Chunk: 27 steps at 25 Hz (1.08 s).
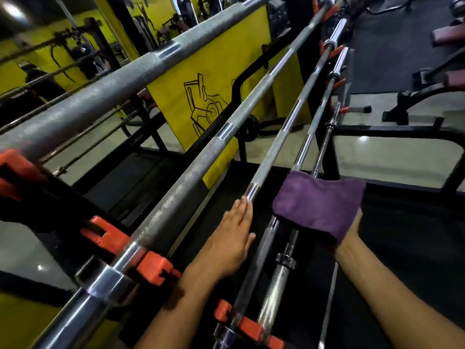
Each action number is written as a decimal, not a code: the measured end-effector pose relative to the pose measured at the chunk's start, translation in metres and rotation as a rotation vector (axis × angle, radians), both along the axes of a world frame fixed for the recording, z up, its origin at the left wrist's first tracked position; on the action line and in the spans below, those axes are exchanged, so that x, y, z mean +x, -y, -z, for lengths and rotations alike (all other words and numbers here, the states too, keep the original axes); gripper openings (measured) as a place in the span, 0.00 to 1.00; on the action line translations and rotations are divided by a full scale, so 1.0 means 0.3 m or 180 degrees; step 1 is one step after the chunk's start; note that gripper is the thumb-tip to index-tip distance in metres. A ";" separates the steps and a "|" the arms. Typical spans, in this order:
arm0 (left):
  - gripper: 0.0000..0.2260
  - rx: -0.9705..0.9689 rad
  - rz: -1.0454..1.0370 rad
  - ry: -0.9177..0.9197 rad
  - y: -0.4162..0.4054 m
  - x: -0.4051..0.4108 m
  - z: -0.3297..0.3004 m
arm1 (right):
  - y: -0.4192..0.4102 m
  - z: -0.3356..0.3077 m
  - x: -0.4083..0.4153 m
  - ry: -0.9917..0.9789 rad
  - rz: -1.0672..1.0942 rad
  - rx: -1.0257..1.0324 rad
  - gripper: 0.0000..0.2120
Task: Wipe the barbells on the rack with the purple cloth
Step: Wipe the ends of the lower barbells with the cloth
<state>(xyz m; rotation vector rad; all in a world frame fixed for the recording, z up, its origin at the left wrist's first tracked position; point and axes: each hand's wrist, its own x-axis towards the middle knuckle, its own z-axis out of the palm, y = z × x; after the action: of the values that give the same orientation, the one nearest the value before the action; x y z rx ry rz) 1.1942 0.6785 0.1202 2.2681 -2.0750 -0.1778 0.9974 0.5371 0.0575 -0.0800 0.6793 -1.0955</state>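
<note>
Yellow wall (221, 79), glossy pale floor (392, 104), black mats (392, 46).

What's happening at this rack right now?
A person is cleaning barbells stored on a rack with orange holders. The right hand presses a purple cloth over one of the lower bars, mostly hidden under it. The left hand lies flat, fingers straight, against the neighbouring bar. Several higher bars sit untouched.
</note>
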 end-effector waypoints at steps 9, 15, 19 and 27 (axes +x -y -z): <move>0.42 -0.0469 0.0120 -0.0451 -0.004 0.025 0.015 | 0.567 -0.151 0.486 -0.0459 -0.0636 -0.0869 0.26; 0.41 -0.0483 0.0063 -0.0733 -0.008 0.030 0.013 | 0.293 -0.026 0.569 -0.0464 -0.0746 -0.0441 0.26; 0.39 -0.0534 0.0040 -0.0834 -0.015 0.028 0.011 | 0.234 0.008 0.566 -0.0708 -0.0872 -0.0583 0.33; 0.39 -0.0612 0.0026 -0.0826 -0.011 0.025 0.005 | 0.649 -0.123 0.540 -0.1089 -0.0540 -0.0676 0.26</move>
<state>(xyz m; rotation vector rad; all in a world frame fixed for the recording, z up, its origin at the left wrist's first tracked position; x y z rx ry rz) 1.2018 0.6819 0.1186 2.0073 -1.8828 -0.2469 1.1594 0.3424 0.0944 -0.5080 0.8424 -0.9957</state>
